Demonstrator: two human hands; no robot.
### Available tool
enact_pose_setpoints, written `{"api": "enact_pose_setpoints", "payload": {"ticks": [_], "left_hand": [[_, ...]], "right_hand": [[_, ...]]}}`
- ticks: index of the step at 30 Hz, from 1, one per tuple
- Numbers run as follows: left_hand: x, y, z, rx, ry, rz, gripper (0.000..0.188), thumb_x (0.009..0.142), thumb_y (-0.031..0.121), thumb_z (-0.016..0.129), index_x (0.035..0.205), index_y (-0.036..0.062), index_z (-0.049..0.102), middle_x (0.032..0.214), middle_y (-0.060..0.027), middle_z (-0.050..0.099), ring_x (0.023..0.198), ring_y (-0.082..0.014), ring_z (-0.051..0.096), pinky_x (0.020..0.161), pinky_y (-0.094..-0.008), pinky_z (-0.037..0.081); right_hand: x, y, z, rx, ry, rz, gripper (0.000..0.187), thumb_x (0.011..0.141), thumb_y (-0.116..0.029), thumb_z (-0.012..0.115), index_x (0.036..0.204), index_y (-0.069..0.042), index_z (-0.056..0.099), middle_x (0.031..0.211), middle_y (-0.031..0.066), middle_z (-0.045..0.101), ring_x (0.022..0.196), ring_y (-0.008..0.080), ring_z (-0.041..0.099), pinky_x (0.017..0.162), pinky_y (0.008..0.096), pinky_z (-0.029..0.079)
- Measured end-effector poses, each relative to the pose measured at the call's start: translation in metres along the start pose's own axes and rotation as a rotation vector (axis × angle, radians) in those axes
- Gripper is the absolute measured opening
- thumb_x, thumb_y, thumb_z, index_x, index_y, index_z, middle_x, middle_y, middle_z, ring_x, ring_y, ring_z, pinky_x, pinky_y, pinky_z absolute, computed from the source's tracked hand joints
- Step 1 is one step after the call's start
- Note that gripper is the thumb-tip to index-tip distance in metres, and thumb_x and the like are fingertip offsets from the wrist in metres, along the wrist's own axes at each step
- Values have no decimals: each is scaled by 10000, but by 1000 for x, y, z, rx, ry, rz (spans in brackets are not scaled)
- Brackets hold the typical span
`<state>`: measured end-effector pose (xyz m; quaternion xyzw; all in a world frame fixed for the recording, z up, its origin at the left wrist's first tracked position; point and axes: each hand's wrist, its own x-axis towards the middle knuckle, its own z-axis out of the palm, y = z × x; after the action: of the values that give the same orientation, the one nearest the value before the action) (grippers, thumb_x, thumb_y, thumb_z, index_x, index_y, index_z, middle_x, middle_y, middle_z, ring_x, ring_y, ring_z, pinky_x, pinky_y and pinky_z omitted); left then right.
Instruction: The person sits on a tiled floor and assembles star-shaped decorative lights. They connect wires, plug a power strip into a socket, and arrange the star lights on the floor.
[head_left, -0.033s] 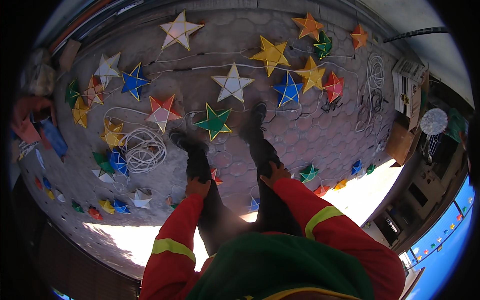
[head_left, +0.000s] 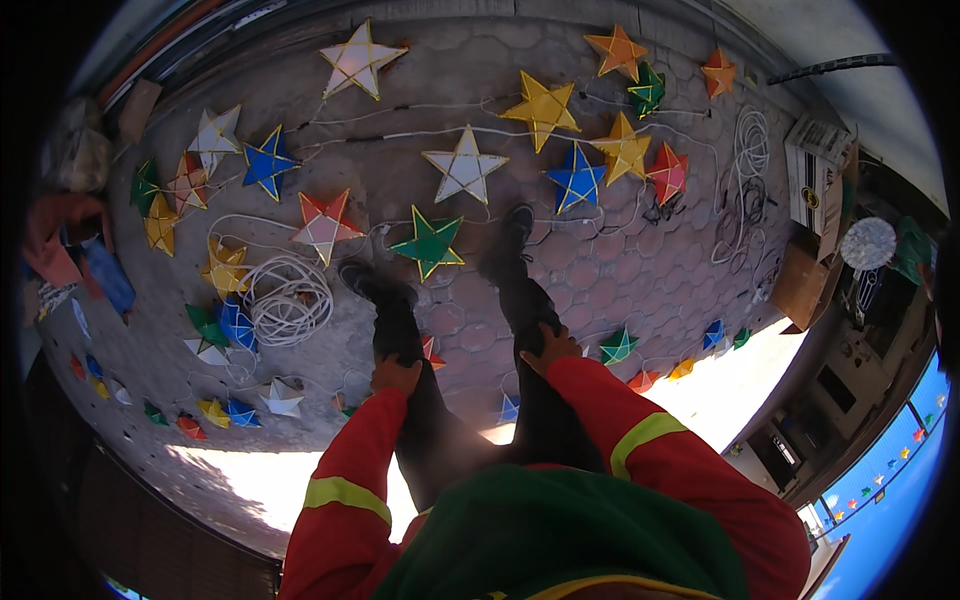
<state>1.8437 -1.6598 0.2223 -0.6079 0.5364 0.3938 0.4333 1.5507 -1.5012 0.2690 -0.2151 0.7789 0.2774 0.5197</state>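
Observation:
My left hand [head_left: 397, 376] rests on my left knee, its fingers lying over the dark trouser leg [head_left: 393, 330]. On the other knee lies my right hand [head_left: 550, 348], thumb and fingers apart. Neither hand holds anything. Star lanterns with shiny edging are spread over the ground beyond my shoes: a green star [head_left: 428, 243] between my feet, a red and white star [head_left: 328, 226] to its left, a white star [head_left: 466, 165] further off, a blue star [head_left: 576, 180] and a yellow star [head_left: 622, 150] on the right. White wires run among them.
A coil of white cable [head_left: 290, 300] lies left of my left shoe [head_left: 375, 285]; another coil [head_left: 750, 145] is at the far right. Cardboard boxes [head_left: 812, 180] stand along the right edge. Cloth [head_left: 65, 235] is heaped at the left. Smaller stars, such as a white one [head_left: 282, 398], lie nearer me.

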Motion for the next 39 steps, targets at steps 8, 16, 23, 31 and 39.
{"api": "enact_pose_setpoints", "payload": {"ticks": [8,16,23,31,39], "left_hand": [[9,10,-2,18,-11,-4,748,757,564,705,1338,108,587,1448,-195,459,1302,-375,494,1082,-449,419],[18,10,3,6,21,50,747,758,542,709,1352,108,576,1440,-202,467,1316,-372,479,1099,-444,403],[24,14,1,31,18,59,744,758,542,707,1355,116,580,1408,-215,495,1299,-384,489,1095,-440,407],[26,22,-6,59,29,63,741,743,569,709,1312,103,621,1351,-215,549,1253,-377,536,1066,-438,434],[3,15,-15,380,267,426,509,896,478,579,1231,99,634,1305,-161,553,1226,-358,504,983,-584,407]], "right_hand": [[12,1,0,-60,1,-4,923,763,-704,642,1511,-268,319,1415,230,426,1202,442,548,1003,527,450],[15,6,-4,71,-49,11,907,761,-605,707,1498,-255,311,1461,230,376,1268,464,485,1031,519,440],[15,10,-11,108,-67,15,907,764,-616,696,1498,-245,312,1460,231,382,1304,463,451,1046,539,421],[11,14,-22,155,-42,-22,863,780,-600,693,1485,-238,349,1463,224,388,1309,460,447,1040,551,413],[3,15,-26,306,12,-38,858,781,-580,708,1491,-246,360,1501,230,352,1314,455,446,1050,549,408]]}}
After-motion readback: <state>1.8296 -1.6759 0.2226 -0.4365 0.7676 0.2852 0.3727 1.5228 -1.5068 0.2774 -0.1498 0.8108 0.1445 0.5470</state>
